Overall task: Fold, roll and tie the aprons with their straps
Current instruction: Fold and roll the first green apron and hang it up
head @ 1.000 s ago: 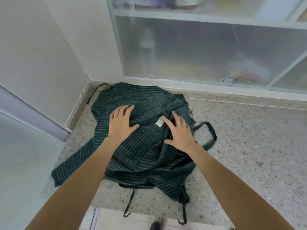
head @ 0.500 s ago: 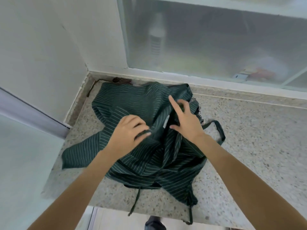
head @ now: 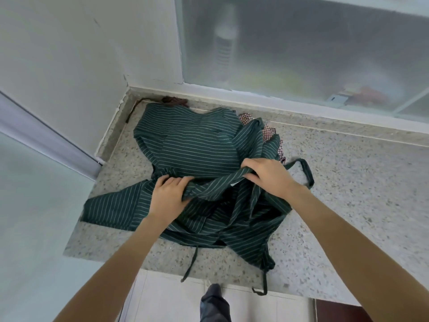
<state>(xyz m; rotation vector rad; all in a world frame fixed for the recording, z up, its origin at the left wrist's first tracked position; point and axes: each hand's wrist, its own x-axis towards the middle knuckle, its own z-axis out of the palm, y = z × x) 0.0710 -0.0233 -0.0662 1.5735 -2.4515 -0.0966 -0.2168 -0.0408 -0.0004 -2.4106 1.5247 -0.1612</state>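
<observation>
Fabric of the green striped apron (head: pixel 195 145) is bunched in my left hand (head: pixel 168 197) and right hand (head: pixel 269 175), both grips closed on one raised edge above the worktop (head: pixel 348 182), to fold it.

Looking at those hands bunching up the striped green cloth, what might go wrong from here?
Two thin straps dangle over the counter's front edge; lifting the green apron may snag them or leave them tangled. The left hand and right hand grip a crumpled edge, so the fold may come out uneven. A checked cloth peeking from beneath might get dragged along.
</observation>
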